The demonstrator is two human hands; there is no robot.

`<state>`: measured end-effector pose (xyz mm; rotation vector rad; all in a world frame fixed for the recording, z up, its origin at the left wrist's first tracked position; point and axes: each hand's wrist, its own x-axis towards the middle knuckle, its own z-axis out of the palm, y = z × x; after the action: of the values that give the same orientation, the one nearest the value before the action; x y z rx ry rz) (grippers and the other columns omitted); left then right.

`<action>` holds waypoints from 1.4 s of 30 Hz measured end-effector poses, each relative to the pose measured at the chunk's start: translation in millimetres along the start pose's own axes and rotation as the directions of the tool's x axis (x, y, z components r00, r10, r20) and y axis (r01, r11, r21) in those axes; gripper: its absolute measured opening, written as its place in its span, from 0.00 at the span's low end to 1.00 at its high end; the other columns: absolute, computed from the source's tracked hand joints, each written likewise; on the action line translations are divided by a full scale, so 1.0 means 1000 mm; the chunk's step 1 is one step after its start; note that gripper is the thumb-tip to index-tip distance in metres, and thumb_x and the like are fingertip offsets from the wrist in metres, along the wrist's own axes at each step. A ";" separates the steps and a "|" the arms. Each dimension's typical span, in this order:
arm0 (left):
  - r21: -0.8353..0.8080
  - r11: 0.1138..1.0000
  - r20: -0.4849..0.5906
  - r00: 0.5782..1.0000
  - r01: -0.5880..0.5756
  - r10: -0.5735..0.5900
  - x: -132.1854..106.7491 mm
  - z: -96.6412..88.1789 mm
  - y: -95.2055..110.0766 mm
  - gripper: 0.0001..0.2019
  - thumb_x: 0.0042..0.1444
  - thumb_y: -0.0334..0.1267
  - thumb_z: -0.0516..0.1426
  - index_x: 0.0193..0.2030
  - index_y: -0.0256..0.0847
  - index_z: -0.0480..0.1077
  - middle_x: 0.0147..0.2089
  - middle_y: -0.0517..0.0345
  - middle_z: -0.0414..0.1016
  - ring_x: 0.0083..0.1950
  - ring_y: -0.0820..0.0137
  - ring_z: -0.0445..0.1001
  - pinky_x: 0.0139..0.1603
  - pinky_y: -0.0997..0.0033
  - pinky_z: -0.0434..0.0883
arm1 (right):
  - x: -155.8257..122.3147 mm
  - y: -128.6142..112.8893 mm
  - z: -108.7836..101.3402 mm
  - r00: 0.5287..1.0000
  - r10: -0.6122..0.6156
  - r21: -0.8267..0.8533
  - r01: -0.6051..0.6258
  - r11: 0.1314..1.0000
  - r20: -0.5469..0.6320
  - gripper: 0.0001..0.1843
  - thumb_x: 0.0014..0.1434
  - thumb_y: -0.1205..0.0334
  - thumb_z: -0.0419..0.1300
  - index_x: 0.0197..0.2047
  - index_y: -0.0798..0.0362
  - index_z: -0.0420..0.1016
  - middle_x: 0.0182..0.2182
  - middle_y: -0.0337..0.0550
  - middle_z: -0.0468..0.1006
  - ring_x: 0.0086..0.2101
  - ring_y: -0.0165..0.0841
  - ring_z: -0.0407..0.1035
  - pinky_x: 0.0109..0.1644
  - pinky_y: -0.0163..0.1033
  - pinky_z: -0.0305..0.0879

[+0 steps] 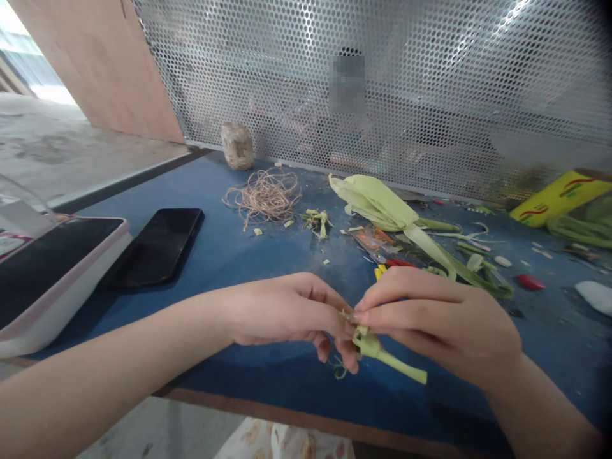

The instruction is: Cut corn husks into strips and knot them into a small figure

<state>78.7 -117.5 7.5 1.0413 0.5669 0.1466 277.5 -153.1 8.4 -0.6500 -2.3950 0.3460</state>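
Note:
Just over the front part of the blue table, both my hands meet at a pale green plant stem [380,355], thick at one end and narrowing to a cut tip on the right. My left hand [306,312] curls around the frayed thick end, and its fingers hide part of it. A thin green curl [340,368] hangs below those fingers. My right hand [440,319] is closed, thumb and fingertips pinched at the top of the same end. Something thin and brownish shows between the fingertips, too small to name.
Farther back lie a heap of brown twine [265,196], green scraps [317,223] and a corn husk [377,201]. A black phone [157,248] is at left, beside a pink-edged device [62,268]. A jar [238,146] and yellow roll [559,196] stand near the perforated metal screen [268,70].

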 end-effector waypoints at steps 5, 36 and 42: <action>-0.015 1.000 0.002 1.000 0.016 -0.016 -0.001 0.001 0.001 0.09 0.51 0.25 0.53 0.22 0.35 0.70 0.19 0.63 0.72 0.25 0.79 0.68 0.28 0.82 0.64 | -0.001 0.001 -0.001 0.999 -0.043 0.008 0.043 0.999 0.024 0.09 0.61 0.71 0.51 0.41 0.54 0.71 0.36 0.43 0.77 0.38 0.27 0.70 0.45 0.32 0.65; 0.017 0.998 0.057 0.997 0.053 -0.054 0.004 -0.013 -0.011 0.02 0.46 0.27 0.61 0.28 0.35 0.74 0.29 0.59 0.78 0.31 0.74 0.76 0.21 0.83 0.71 | 0.000 0.004 -0.005 0.990 -0.004 0.026 0.001 1.000 0.144 0.08 0.60 0.69 0.53 0.36 0.51 0.73 0.33 0.40 0.74 0.35 0.26 0.68 0.45 0.31 0.64; 0.163 0.984 -0.037 0.997 0.075 -0.070 0.002 -0.008 -0.005 0.02 0.48 0.28 0.59 0.26 0.36 0.72 0.25 0.62 0.76 0.20 0.81 0.69 0.17 0.86 0.63 | 0.000 0.003 -0.004 0.992 0.068 0.008 -0.070 0.998 0.104 0.09 0.61 0.69 0.52 0.36 0.51 0.74 0.34 0.41 0.74 0.36 0.26 0.68 0.40 0.29 0.64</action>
<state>75.6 -113.0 -0.1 1.1785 0.6530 0.0526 281.5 -150.6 10.3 -0.7272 -2.4714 0.4325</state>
